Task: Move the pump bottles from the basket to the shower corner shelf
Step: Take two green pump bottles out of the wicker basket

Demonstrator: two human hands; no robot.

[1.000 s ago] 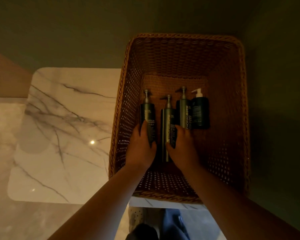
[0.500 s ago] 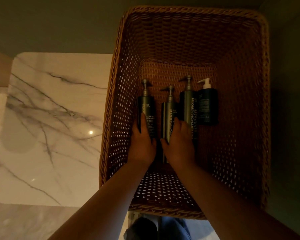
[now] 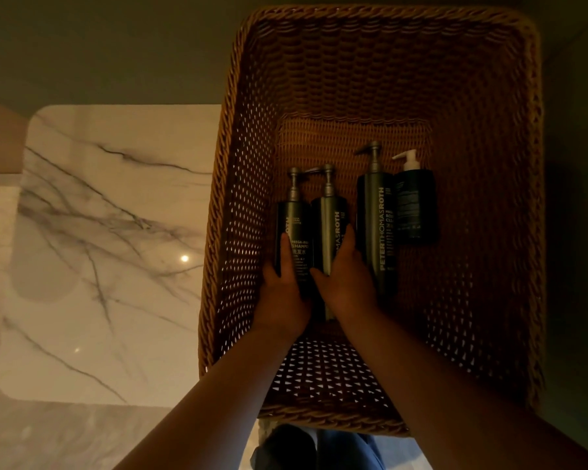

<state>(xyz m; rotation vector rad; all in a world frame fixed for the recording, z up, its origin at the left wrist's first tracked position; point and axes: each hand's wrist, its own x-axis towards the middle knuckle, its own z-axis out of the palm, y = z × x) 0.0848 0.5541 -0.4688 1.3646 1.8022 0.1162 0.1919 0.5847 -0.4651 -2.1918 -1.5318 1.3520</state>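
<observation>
Inside a deep brown wicker basket point(image 3: 241, 232), four pump bottles lie flat on the woven floor, pump heads pointing away from the person. From left to right: a dark shampoo bottle point(image 3: 297, 228); a second dark bottle point(image 3: 330, 232) touching it; a taller dark bottle point(image 3: 375, 225), set apart by a narrow gap; and a short dark bottle with a white pump point(image 3: 414, 201), touching the tall one.

Both forearms reach in over the near rim. The left hand point(image 3: 284, 293) is wrapped around the lower part of the shampoo bottle, with one finger laid along its label. The right hand point(image 3: 348, 283) is wrapped around the lower part of the second bottle, with its fingers in the gap beside the tall one. Whether either bottle is lifted off the basket floor cannot be told.

The basket walls are open weave; light shows through the holes in the left and near walls. The rim is a twisted braid.

To the left of the basket lies a pale marble slab point(image 3: 99, 232) with grey veining and rounded corners. It carries two small bright light reflections. A lighter marbled floor point(image 3: 48, 435) surrounds it. Behind the basket and slab is a plain dark greenish wall point(image 3: 116, 45). The room is dim. Blue fabric point(image 3: 336, 449) shows below the near rim of the basket.
</observation>
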